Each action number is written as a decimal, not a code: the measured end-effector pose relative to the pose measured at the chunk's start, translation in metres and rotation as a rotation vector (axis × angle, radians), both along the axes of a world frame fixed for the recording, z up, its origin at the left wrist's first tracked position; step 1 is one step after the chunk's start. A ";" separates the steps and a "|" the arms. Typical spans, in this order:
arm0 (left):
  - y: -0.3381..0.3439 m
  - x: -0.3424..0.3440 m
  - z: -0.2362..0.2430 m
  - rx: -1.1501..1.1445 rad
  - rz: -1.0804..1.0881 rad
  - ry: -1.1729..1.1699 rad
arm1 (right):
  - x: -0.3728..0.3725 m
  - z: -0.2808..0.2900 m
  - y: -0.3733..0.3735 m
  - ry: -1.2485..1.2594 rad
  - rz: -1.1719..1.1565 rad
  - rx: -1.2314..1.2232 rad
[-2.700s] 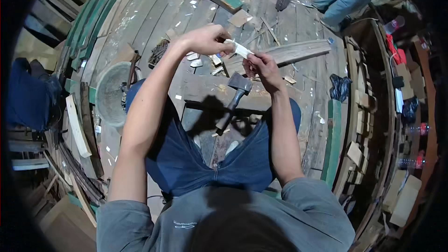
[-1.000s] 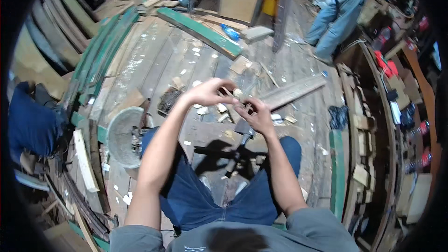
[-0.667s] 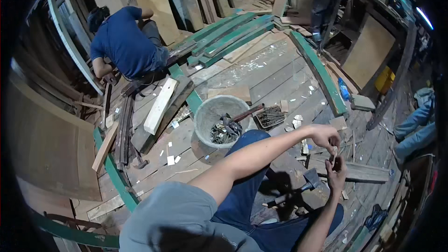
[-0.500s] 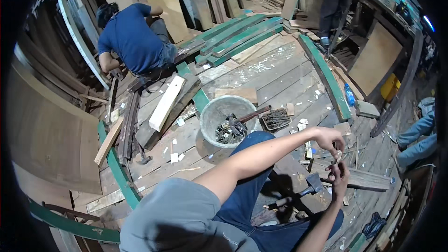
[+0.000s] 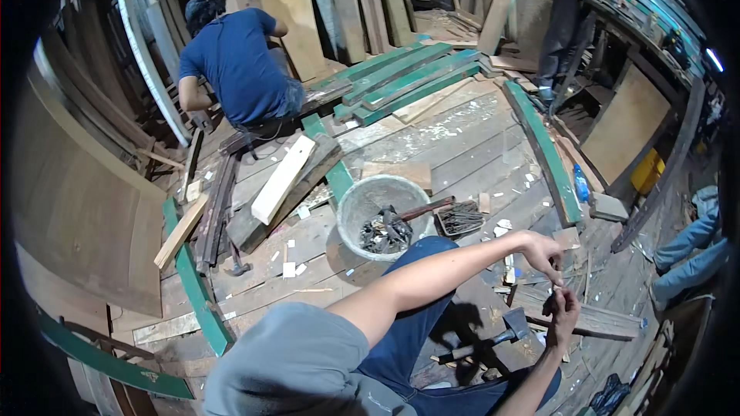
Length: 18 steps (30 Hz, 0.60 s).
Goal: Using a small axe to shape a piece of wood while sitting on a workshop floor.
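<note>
My left hand (image 5: 543, 253) and my right hand (image 5: 565, 313) meet at the fingertips in front of my right knee. Both are closed in a pinch around something small and pale, too small to name. Below and left of them a hatchet (image 5: 515, 325) lies among wood scraps, partly in shadow. A grey bucket (image 5: 351, 204) stands beyond my left knee with dark metal pieces and a wooden-handled tool (image 5: 425, 208) inside. Right of it sits a small tray of nails (image 5: 460, 218).
A person in a blue shirt (image 5: 239, 69) sits at the far left; another stands by a workbench (image 5: 640, 38). Green planks (image 5: 420, 77) are stacked beyond the bucket. A pale wood block (image 5: 284, 177) rests on a thick beam. A hammer (image 5: 239, 263) lies at left. Legs (image 5: 694, 239) show at the right.
My view has shifted a little, so the surroundings sit slightly further right and lower. My hands stay together, with the fingers slightly rearranged around the small piece.
</note>
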State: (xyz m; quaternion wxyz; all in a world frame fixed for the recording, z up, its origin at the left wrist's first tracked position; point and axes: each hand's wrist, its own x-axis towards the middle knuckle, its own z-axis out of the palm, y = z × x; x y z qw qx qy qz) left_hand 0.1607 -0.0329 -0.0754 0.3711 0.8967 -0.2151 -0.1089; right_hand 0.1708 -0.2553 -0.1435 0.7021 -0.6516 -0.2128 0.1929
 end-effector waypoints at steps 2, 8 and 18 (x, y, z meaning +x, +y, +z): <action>0.005 -0.003 -0.010 -0.125 -0.026 0.102 | -0.003 -0.004 0.007 -0.050 -0.002 -0.040; -0.001 -0.002 -0.013 -0.208 -0.135 0.036 | -0.015 0.006 0.004 0.045 0.011 -0.023; 0.025 -0.007 0.012 -0.012 0.007 -0.022 | -0.004 0.006 0.035 0.074 0.084 -0.069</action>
